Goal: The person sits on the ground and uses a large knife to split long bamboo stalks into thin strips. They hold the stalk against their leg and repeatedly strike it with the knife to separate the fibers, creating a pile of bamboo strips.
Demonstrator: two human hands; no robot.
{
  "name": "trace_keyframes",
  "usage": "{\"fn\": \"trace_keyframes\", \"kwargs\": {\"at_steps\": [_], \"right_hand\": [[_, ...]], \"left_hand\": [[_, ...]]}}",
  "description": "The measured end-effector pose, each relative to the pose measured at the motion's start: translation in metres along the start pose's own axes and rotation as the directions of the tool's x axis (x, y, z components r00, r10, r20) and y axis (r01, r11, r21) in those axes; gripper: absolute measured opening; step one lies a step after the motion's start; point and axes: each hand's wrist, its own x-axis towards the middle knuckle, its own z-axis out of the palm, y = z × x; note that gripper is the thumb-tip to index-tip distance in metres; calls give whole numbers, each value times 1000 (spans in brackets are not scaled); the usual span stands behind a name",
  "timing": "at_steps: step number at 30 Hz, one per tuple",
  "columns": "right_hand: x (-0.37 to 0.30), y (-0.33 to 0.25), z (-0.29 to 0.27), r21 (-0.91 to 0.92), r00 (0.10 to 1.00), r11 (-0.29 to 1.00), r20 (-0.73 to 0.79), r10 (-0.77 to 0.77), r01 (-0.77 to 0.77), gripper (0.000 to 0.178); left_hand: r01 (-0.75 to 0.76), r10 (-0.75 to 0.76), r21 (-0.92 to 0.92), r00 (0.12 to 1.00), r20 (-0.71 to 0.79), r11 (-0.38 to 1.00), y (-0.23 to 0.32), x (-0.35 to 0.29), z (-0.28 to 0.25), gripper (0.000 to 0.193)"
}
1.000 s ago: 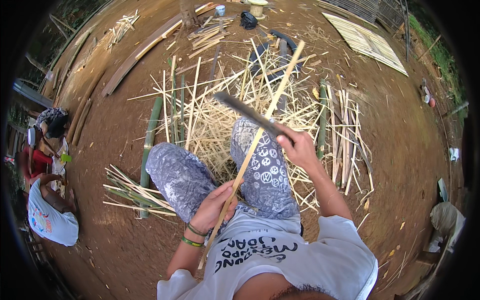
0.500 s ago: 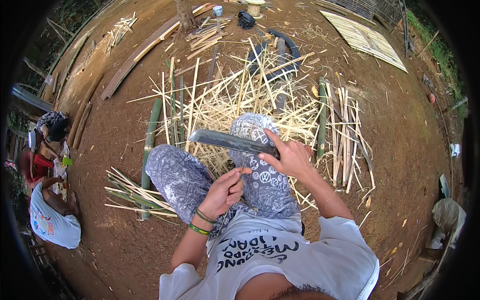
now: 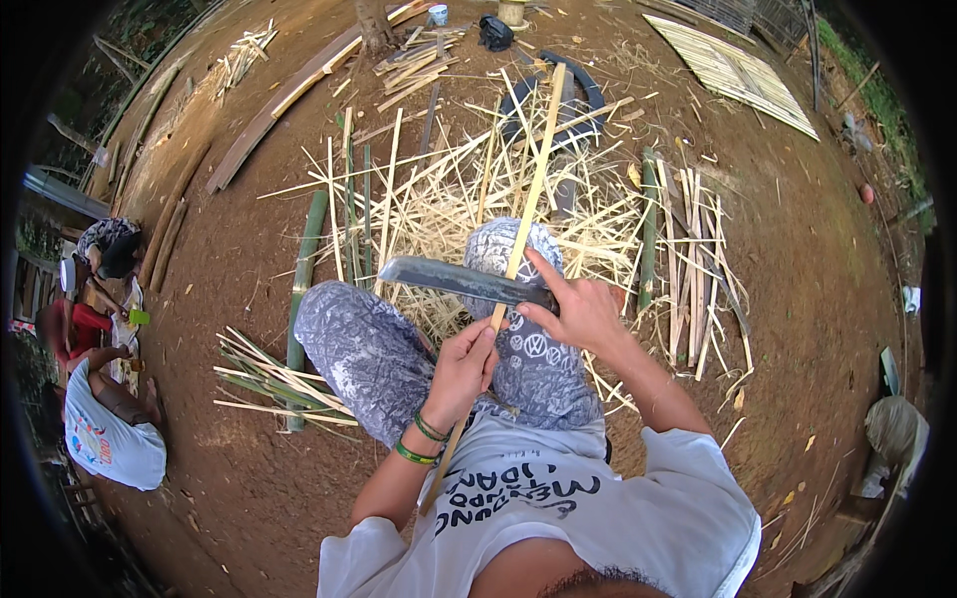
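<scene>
A long pale bamboo strip (image 3: 538,164) runs lengthwise over my raised right knee. My left hand (image 3: 469,364) is closed around it below the blade, and its lower end passes my left wrist toward my shirt. In my right hand (image 3: 580,311) is a machete with a dark, broad blade (image 3: 434,276) pointing left. The blade crosses the strip just above my left fingers. My right fingers hide most of the handle, and the index finger reaches up beside the strip.
Beyond my knees lies a heap of bamboo shavings (image 3: 439,214). Green bamboo poles lie left (image 3: 307,289) and right (image 3: 649,229), with split strips (image 3: 693,269) at the right. A black tyre-like ring (image 3: 595,95) sits behind the heap. Several people (image 3: 115,424) sit at far left.
The strip has turned from its thin edge to its broad pale face. My left hand has shifted slightly, with the strip still in it. The machete stays nearly in place.
</scene>
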Motion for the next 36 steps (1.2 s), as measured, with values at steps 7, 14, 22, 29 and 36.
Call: {"fn": "trace_keyframes", "kwargs": {"at_steps": [7,14,22,29,36], "right_hand": [[3,-13,-7,0,991,998,110,70,-71,87],[4,-8,-7,1,993,997,90,82,-82,89],[2,-12,-2,-29,985,987,74,158,-156,87],[0,-9,-3,-4,977,978,38,208,-208,83],[2,0,-2,16,953,953,20,301,-301,76]], "left_hand": [[-48,52,70,997,-57,996,-4,-5,1,30],[-83,94,132,993,-76,988,-10,-6,0,30],[-77,99,173,987,-125,982,-12,-24,-8,27],[-72,98,226,990,-102,971,0,-25,-10,26],[-181,209,350,977,-45,919,-2,1,-14,25]]}}
